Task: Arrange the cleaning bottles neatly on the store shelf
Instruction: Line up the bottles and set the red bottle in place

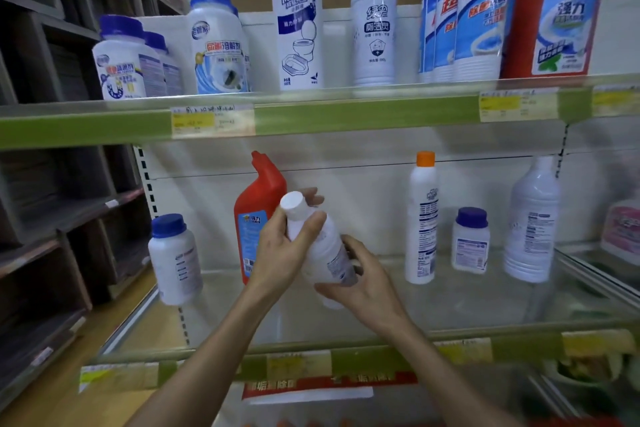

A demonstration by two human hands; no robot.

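I hold a white bottle with a white cap (323,246) tilted in front of the lower shelf (450,308). My left hand (284,246) wraps its neck just below the cap. My right hand (363,282) grips its lower body and base. Right behind it stands a red angled-neck bottle (252,211). On the same shelf stand a blue-capped white jar (175,260) at the left, a tall white bottle with an orange cap (422,218), a small purple-capped jar (471,239) and a large white bottle (531,218) at the right.
The upper shelf (311,111) carries a row of bottles: blue-capped jars (128,59), a tall white spray can (299,14), a white bottle (374,17), blue-labelled bottles (478,10) and a red bottle (554,10). Dark cubby shelving (52,184) fills the left. A pink pack (621,229) sits far right.
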